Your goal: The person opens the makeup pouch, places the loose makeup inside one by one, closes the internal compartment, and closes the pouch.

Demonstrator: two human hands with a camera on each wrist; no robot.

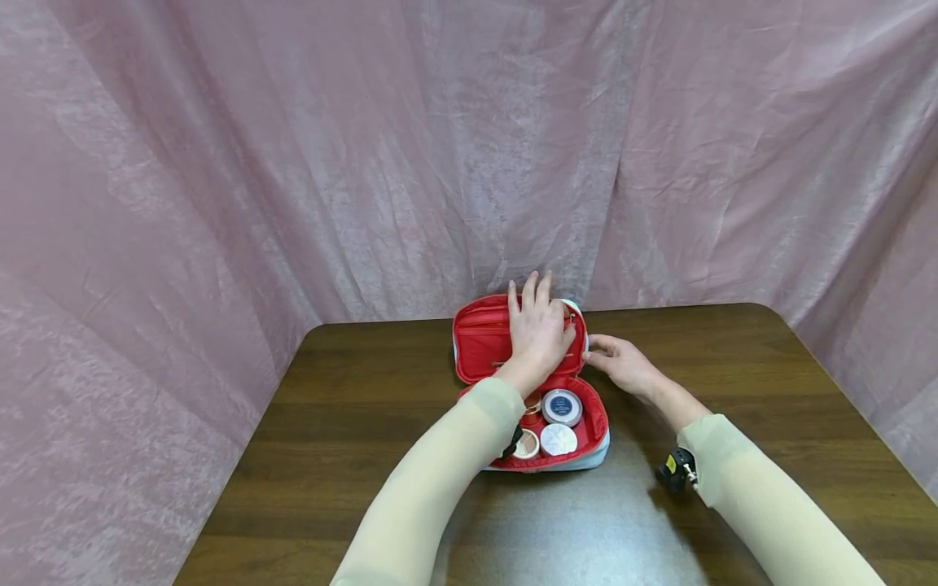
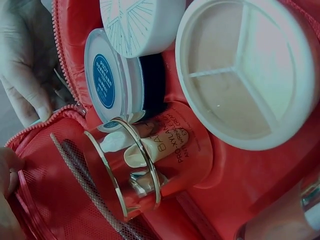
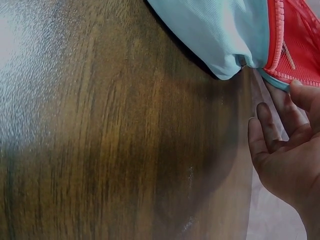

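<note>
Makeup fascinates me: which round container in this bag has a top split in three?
The pale-rimmed container left of the star-patterned white one in the head view; only its top shows dividers between three wedges.

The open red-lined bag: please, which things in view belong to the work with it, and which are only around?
Likely part of the work:
bag, its lid edge pinched by the right hand
left hand, at the lid
inside the bag: blue-labelled pot, star-patterned white pot, three-part compact, red jar

Only around:
table
pink curtain
black device at the right wrist
</note>
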